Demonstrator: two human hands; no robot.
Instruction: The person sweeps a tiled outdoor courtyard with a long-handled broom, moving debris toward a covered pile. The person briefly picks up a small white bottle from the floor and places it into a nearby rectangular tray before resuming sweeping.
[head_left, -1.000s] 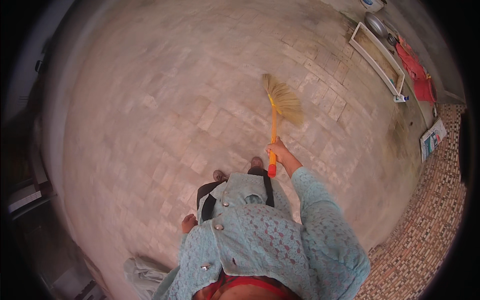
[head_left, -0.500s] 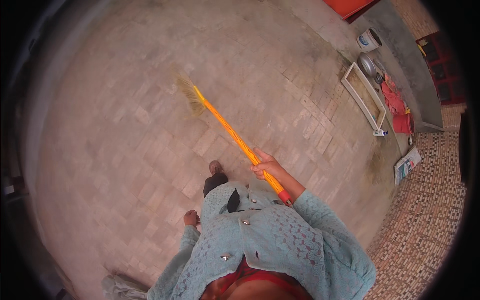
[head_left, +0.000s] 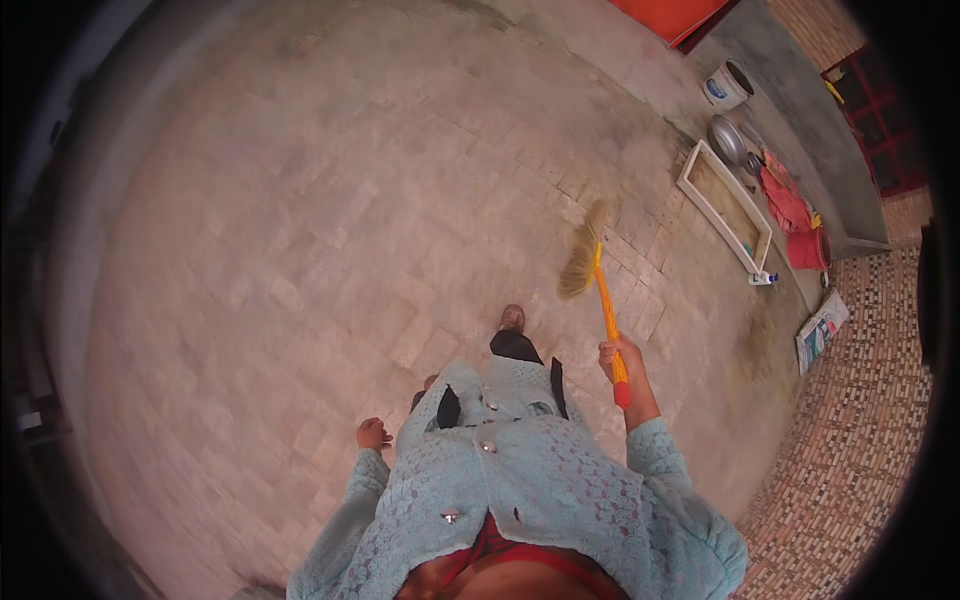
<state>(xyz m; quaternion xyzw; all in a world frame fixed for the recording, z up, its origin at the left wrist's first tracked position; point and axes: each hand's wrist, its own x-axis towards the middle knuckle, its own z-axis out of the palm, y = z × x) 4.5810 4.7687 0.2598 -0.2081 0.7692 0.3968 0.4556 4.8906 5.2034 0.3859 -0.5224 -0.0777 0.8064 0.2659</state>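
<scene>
My right hand (head_left: pixel 622 358) is wrapped around the orange handle of a broom (head_left: pixel 609 305), close to the handle's red end. The broom's yellow collar leads to a spread of pale bristles, which fan out over the paved floor (head_left: pixel 330 250) ahead of me and to the right. At my left side hangs my left hand (head_left: pixel 374 435), empty, with its fingers loosely bent and a little apart. One brown shoe (head_left: pixel 512 318) shows ahead of my body; the other foot is mostly hidden by my light blue lace garment.
Along the right side lie a white rectangular frame-like tray (head_left: pixel 722 205), a metal bowl (head_left: pixel 728 138), a white bucket (head_left: pixel 728 86), a pink cloth (head_left: pixel 783 200), a red pot (head_left: pixel 808 248) and a printed bag (head_left: pixel 822 332). A mosaic-patterned surface (head_left: pixel 850 430) borders the right.
The broom has swung from ahead on the left to the right, its bristles turning with it. My right hand has moved right, still gripping the handle. The brown shoe shows further right.
</scene>
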